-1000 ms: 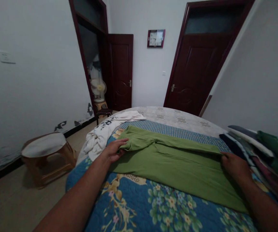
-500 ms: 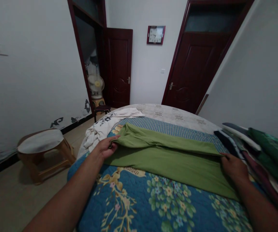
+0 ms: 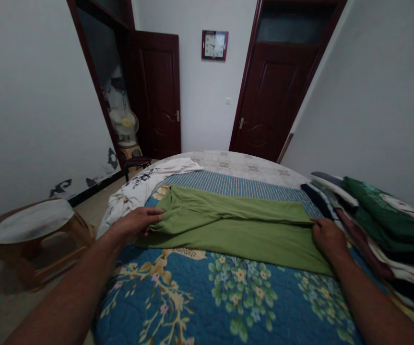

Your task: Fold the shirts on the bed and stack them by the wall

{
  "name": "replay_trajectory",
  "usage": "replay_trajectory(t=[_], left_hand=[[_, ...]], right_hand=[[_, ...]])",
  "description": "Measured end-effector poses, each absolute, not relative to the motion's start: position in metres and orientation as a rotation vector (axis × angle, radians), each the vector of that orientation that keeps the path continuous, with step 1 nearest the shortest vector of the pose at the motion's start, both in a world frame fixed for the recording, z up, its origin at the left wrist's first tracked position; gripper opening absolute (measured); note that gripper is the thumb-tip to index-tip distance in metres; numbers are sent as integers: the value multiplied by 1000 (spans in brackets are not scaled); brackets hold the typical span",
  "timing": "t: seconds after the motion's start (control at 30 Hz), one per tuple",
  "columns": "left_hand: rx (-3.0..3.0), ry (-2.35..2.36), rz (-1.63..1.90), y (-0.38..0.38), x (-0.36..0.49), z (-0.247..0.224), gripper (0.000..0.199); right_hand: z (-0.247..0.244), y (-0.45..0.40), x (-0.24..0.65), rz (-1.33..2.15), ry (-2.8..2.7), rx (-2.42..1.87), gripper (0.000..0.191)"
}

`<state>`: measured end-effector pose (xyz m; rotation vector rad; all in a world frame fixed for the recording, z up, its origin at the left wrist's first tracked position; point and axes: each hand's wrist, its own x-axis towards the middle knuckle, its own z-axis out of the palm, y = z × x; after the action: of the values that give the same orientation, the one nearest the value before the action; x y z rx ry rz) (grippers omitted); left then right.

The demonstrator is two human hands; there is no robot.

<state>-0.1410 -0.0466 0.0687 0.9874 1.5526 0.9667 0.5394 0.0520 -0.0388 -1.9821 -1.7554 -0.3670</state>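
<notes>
A green garment (image 3: 235, 235), its exact kind unclear, lies lengthwise across the blue floral quilt (image 3: 242, 311), with its far layer folded toward me. My left hand (image 3: 140, 223) pinches the garment at its left end, fingers over the edge and thumb beneath. At the right end my right hand (image 3: 331, 239) grips the edge of the upper layer between thumb and bent fingers. Between the two hands the cloth is drawn out, with a wrinkled fold line along its middle.
A stack of folded clothes (image 3: 383, 225) sits at the bed's right side. Crumpled white cloth (image 3: 131, 191) with dark print lies at the left edge. A stool (image 3: 34, 230) stands left of the bed. Beyond are a wall clock (image 3: 214, 45), doors and a fan (image 3: 124, 122).
The upper layer of the green garment has come down flatter, toward me. Both hands keep their hold at its ends. The head view has turned slightly right.
</notes>
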Motion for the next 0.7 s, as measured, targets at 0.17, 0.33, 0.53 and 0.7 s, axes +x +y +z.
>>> replay_trajectory(t=[0.17,0.33,0.53,0.7], left_hand=[[1337,1627,705,-45,-146,79,43],[1464,1649,576,-33,-154,93,39],[1722,1701,483,-15,-155,82,28],[1775,1961,783,40,-146,66,24]], right_hand=[[-32,49,534,-405,-1716,-1942,48],[-39,49,543,-390,-1693,-1932,48],[-55,52,553,-380,-1842,-1944,43],[-58,56,557,-410,-1893,-1892,40]])
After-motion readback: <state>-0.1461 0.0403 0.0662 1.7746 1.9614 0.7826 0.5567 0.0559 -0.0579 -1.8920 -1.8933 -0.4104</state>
